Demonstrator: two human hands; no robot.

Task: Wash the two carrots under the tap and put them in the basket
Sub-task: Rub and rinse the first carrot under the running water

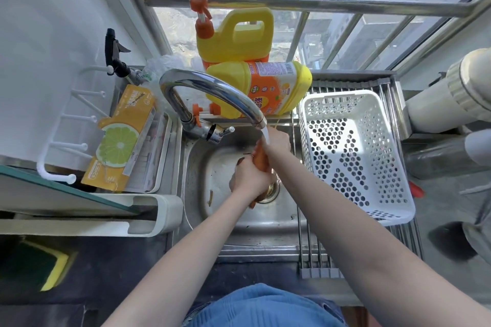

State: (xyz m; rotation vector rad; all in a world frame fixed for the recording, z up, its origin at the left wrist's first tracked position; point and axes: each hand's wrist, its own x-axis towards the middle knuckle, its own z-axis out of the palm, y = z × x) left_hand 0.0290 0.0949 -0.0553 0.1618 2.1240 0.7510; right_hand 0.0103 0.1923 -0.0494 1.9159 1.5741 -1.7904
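Carrot (259, 160) held over sink (212, 220) w/ water from tap (212, 87) running onto its upper end; only one carrot clearly seen, orange tip (252, 204) showing below the left hand; whether that tip is a 2nd carrot cannot be told. Largest to smallest: steel sink basin w/ drain; white perforated basket (356, 151) on a roll-up rack (313, 247) just right of basin, nothing in it; two yellow detergent bottles (239, 40) behind tap, one upright, one lying on its side; curved chrome tap; left hand (251, 180) w/ fingers curled round carrot's lower part; right hand (276, 142) gripping its upper part under the stream; carrot slanting between both hands, well apart from basket.
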